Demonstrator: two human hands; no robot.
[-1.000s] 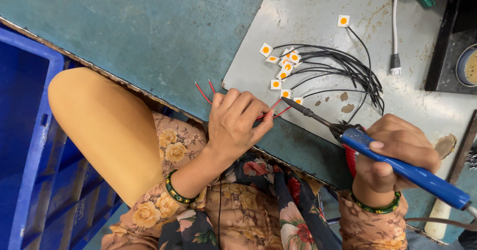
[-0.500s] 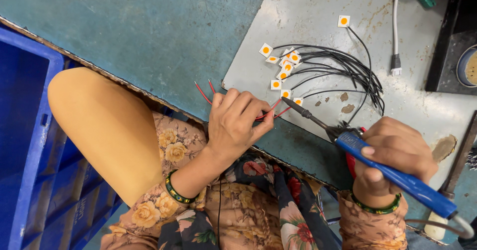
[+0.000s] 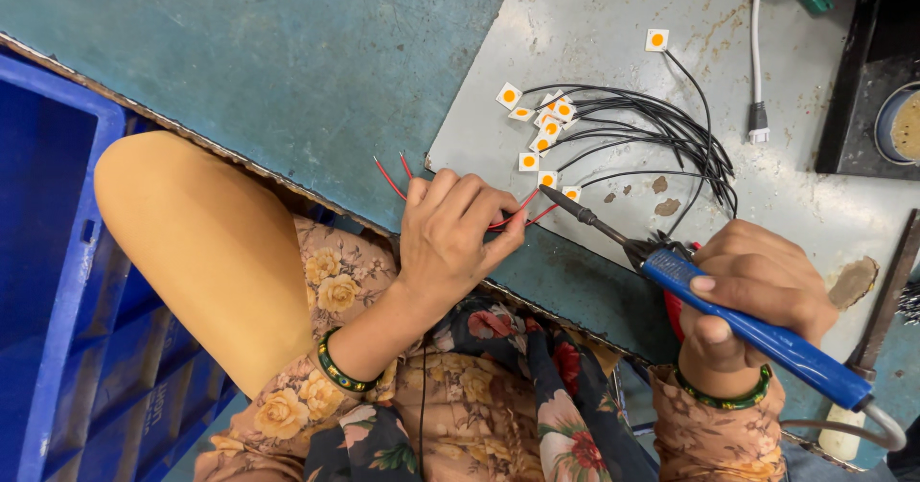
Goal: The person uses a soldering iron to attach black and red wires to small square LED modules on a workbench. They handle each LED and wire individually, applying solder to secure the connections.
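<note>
I see the left hand (image 3: 458, 242) pinching red wires (image 3: 393, 177) at the grey plate (image 3: 613, 22) edge. Right hand (image 3: 757, 295) grips the blue soldering iron (image 3: 747, 324); its tip apparently touches a small white chip (image 3: 548, 179).

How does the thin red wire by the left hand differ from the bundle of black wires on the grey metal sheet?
The thin red wires are few and pinched in the left hand; the bundle of black wires is many strands lying untouched on the grey metal sheet. The black ones end at small white square chips with orange centres; the red ends by the hand are bare. Both are thin and flexible.
</note>
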